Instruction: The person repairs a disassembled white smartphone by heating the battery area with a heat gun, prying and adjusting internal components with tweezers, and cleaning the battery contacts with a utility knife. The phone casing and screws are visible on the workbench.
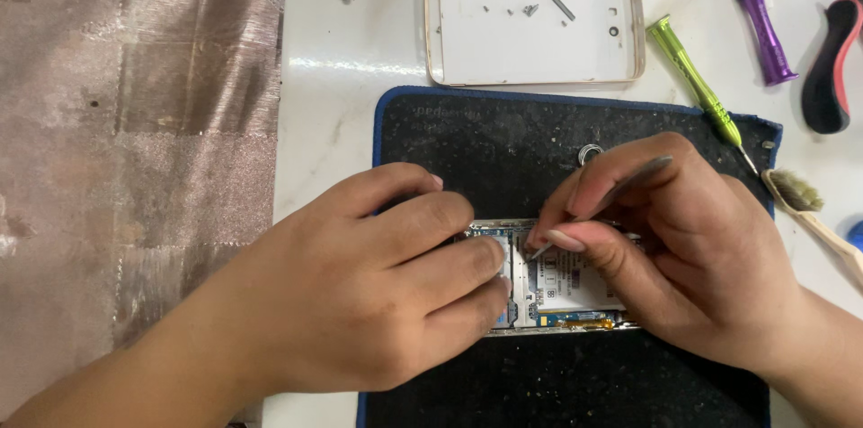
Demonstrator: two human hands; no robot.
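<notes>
An opened phone [562, 289], its circuit board and shield plate exposed, is being worked on over a dark repair mat [503, 140] with a blue edge. It is being pinned down by the left hand [360, 289], whose fingers are curled together and pressed onto the phone's left end, apparently so that the body is kept from sliding under the tool. A pair of metal tweezers [620, 190] is being pinched in the right hand [683, 248] between thumb and forefinger, pen-fashion, which seems meant to give fine control; the tip is being brought down onto the board just beside the left fingertips, below the pinch. Whether anything is being caught in the tweezer tip cannot be told. Beyond the grip, at the far side of the mat, a white back cover [535, 28] is being used as a tray for small screws, and a green screwdriver [697, 82], a purple screwdriver [760, 14] and a brush [809, 208] are lying off to the right.
</notes>
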